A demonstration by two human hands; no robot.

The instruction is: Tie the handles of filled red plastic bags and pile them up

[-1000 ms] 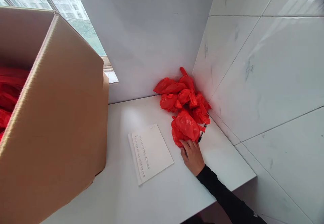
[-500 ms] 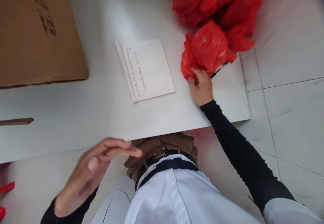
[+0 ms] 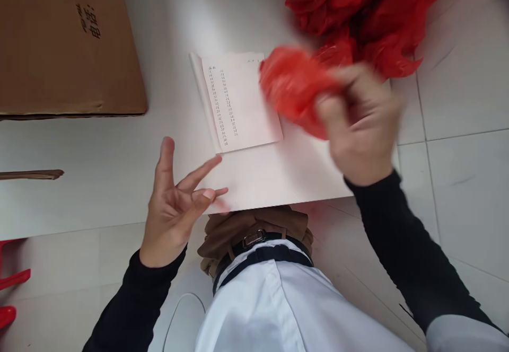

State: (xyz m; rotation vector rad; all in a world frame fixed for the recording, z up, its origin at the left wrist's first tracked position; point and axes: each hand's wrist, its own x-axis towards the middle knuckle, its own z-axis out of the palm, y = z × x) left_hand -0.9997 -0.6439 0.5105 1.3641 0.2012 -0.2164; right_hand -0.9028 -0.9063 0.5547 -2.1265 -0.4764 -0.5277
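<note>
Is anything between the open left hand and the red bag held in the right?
Nothing visible. The left hand is open, palm up, at the table edge. The right hand holds the red bag above the notepad; only open air lies between them.

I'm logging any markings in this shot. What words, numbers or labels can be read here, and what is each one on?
Cardboard box: "电话:" followed by digits beginning "0", cut off by the picture's edge.
Notebook page: two handwritten columns of two-digit numbers under a short heading, too small to read for certain.
Red plastic bag in the right hand: no print visible.
</note>
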